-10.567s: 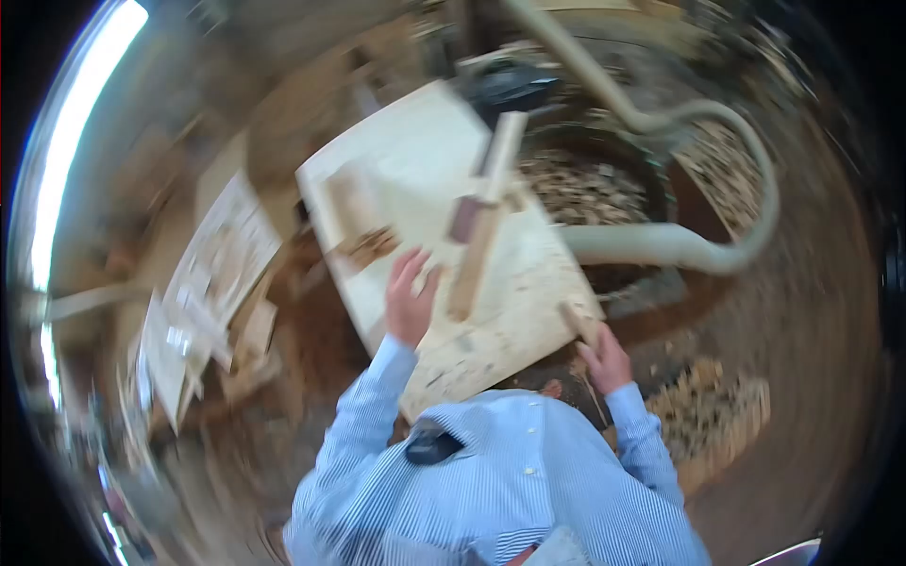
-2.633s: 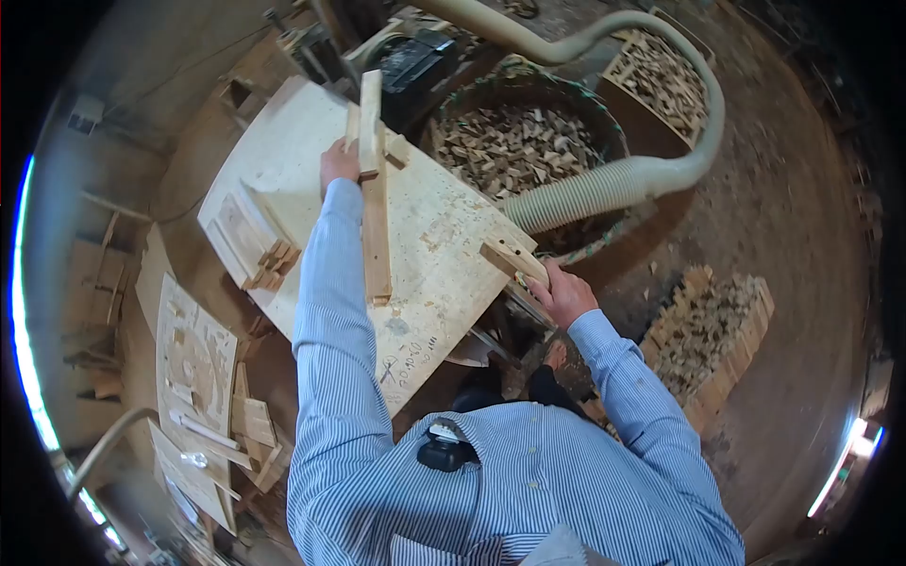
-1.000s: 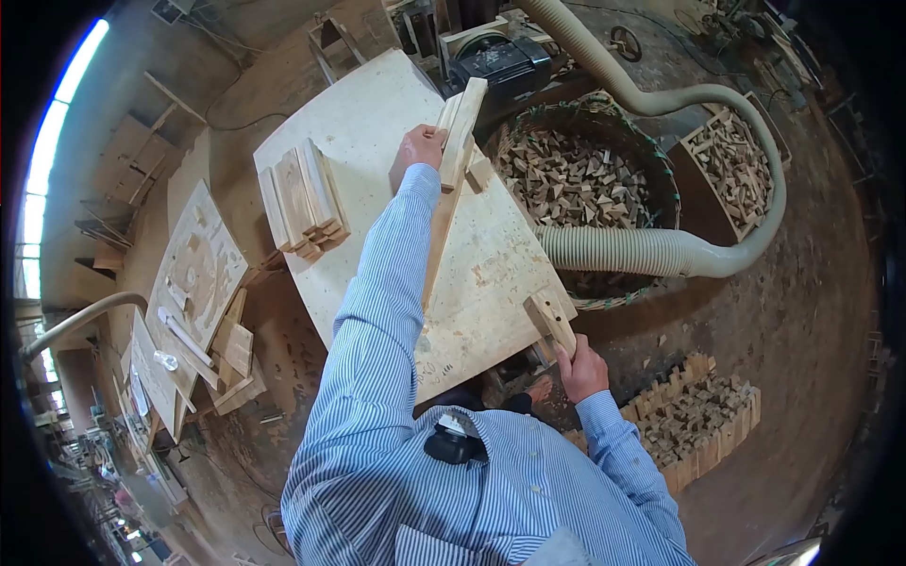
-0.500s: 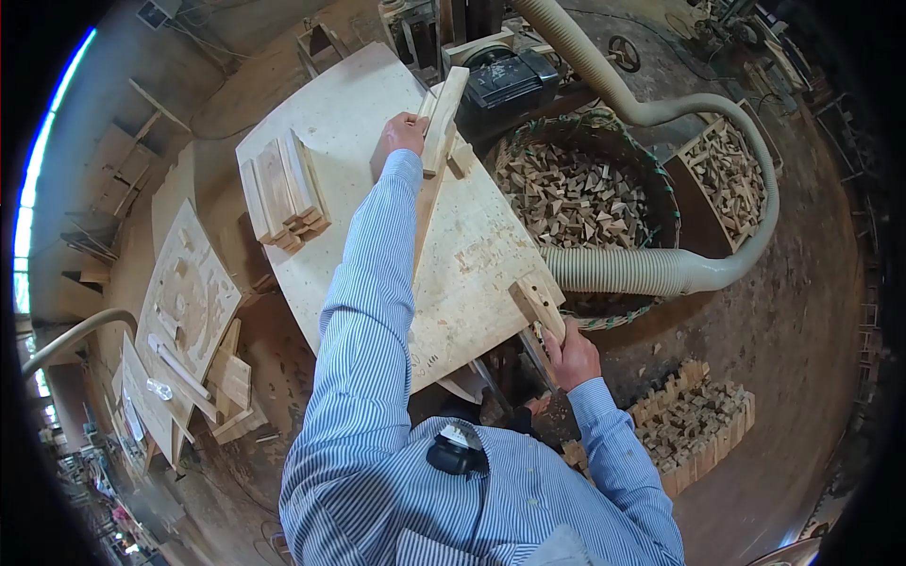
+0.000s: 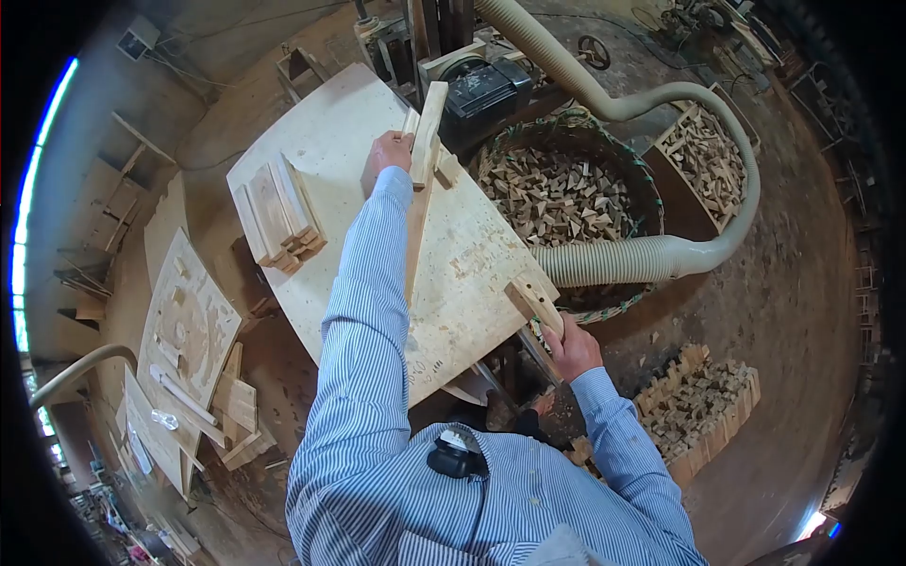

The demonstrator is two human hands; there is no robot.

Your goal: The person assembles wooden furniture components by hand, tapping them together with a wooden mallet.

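Note:
My left hand (image 5: 389,153) is at the far side of the pale worktable (image 5: 462,311), its fingers closed on a short wooden strip (image 5: 411,122). That strip lies alongside a thicker wooden bar (image 5: 430,127), and a long thin wooden piece (image 5: 418,236) runs from there toward me, partly behind my sleeve. At the table's near right corner, my right hand (image 5: 572,351) is wrapped around a wooden handle (image 5: 538,307) with dark holes in it. A stack of wooden strips (image 5: 278,212) rests on the table left of my left arm.
Beyond the table stands a dark motor (image 5: 481,90). A basket of wood offcuts (image 5: 562,193) sits to the right, with a ribbed hose (image 5: 613,264) crossing its front. Stacked blocks (image 5: 698,415) stand on the floor at right; boards (image 5: 184,311) lean at left.
The camera view has shifted slightly, moving the scene a little left. Both hands keep nearly the same places on the wood and handle.

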